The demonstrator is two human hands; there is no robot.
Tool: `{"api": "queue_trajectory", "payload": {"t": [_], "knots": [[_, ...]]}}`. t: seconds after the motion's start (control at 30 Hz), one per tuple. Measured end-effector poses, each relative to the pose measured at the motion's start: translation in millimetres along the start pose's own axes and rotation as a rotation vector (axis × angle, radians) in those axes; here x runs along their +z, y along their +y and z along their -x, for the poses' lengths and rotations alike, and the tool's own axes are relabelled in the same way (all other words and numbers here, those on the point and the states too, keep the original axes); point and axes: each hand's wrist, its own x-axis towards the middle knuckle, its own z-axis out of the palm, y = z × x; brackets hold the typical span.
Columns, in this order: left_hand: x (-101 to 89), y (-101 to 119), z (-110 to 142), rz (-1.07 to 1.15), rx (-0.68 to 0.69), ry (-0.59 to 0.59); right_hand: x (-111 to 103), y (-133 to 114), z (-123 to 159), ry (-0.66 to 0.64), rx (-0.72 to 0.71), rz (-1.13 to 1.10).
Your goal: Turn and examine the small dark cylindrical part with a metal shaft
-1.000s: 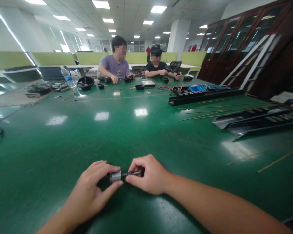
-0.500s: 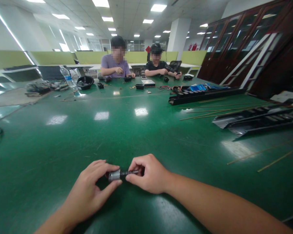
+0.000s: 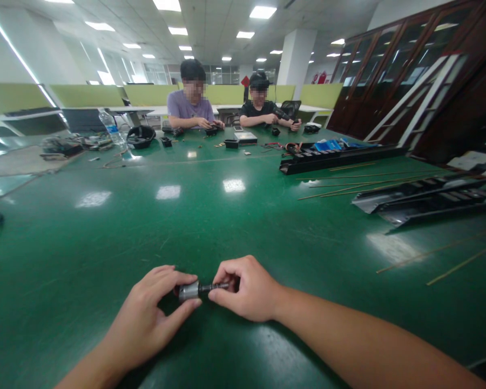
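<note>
A small silver cylinder with a thin dark shaft point(image 3: 189, 291) lies sideways low over the green table, its kind not plain to see. My left hand point(image 3: 156, 310) grips the cylinder between thumb and fingers; a dark, partly reddish end shows behind the fingers. At the other end, my right hand point(image 3: 245, 289) pinches the tip of the shaft between thumb and forefinger. The rest of the right fingers are curled in, and the shaft's far end is partly hidden by them.
The green table point(image 3: 210, 227) spreads all around. Black metal channels point(image 3: 336, 156) and thin rods point(image 3: 360, 186) lie on the right. Across the table, two people point(image 3: 191, 102) handle dark parts. A water bottle point(image 3: 112, 129) and black bowl point(image 3: 141, 138) stand far left.
The cylinder and my left fingers have shifted very slightly left; my right hand stays put. Across the table, the person in purple has lowered a hand to the dark part.
</note>
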Motion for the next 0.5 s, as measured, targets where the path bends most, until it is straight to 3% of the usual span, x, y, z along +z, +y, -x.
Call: {"api": "queue_trajectory", "payload": {"t": [0.5], "knots": [[-1.9,-1.4,1.4,0.005,-0.01,-0.005,0.7,1.9,-0.1,0.008,-0.011,-0.005]]}}
